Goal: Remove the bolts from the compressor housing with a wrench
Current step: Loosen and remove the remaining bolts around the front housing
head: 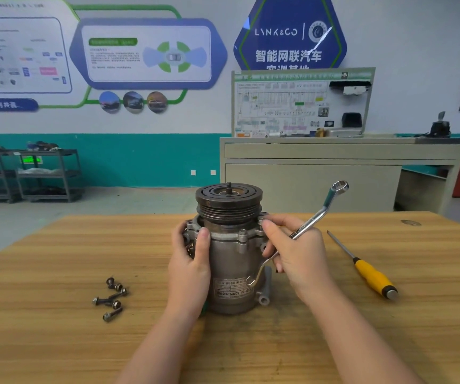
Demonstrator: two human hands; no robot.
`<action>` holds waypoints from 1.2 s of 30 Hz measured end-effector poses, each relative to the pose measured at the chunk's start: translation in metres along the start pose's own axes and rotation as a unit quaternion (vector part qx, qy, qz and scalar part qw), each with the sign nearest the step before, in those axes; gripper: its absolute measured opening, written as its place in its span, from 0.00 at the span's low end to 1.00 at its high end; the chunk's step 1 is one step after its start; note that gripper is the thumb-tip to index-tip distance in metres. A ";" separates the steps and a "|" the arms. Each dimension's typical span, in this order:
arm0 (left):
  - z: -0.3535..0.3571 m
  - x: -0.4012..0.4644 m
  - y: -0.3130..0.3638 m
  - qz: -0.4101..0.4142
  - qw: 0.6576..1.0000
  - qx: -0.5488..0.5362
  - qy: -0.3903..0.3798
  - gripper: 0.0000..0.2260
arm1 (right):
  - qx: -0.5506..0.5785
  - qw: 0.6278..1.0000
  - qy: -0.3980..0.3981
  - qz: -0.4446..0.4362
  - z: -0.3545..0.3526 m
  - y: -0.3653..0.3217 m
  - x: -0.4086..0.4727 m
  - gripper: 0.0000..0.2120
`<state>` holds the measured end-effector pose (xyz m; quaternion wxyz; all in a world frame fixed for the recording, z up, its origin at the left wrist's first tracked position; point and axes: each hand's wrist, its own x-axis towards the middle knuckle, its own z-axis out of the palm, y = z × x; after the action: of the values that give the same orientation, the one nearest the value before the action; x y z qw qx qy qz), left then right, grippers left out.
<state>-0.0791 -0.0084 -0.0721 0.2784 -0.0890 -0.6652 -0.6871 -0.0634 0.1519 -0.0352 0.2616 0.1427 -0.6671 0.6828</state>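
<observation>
A grey compressor (230,261) stands upright on the wooden table (57,342), its dark pulley on top. My left hand (190,270) wraps around its left side below the flange. My right hand (295,253) holds a silver double-ring wrench (309,220) by the shank, one ring end raised up to the right, the other hanging beside the housing. My right thumb and fingertips touch the flange at its right edge. One bolt head (242,233) shows on the front of the flange. Several loose bolts (111,297) lie on the table to the left.
A yellow-handled screwdriver (367,270) lies on the table to the right, tip pointing away. Beyond the table stand a grey cabinet (334,167) with a training board and dark shelving (29,173) at the left wall.
</observation>
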 end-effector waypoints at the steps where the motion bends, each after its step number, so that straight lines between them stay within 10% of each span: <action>1: 0.000 0.000 0.000 0.001 1.000 0.000 0.000 0.24 | -0.001 1.000 -0.002 -0.001 0.000 -0.001 -0.001 0.05; 24: 0.000 -0.002 -0.003 0.008 1.000 0.024 0.011 0.25 | 0.033 0.999 -0.021 -0.001 -0.005 -0.005 0.009 0.01; 28: 0.000 -0.006 0.009 0.156 0.973 0.117 0.124 0.16 | 0.109 0.994 -0.017 -0.001 -0.008 -0.015 0.010 0.04; 36: 0.008 -0.015 0.014 0.348 0.924 0.157 0.023 0.13 | 0.061 0.983 -0.173 0.015 0.010 -0.009 -0.010 0.11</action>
<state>-0.0618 0.0041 -0.0660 0.5251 -0.2543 -0.6853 -0.4359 -0.0522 0.1405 -0.0323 0.1225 0.2645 -0.6618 0.6907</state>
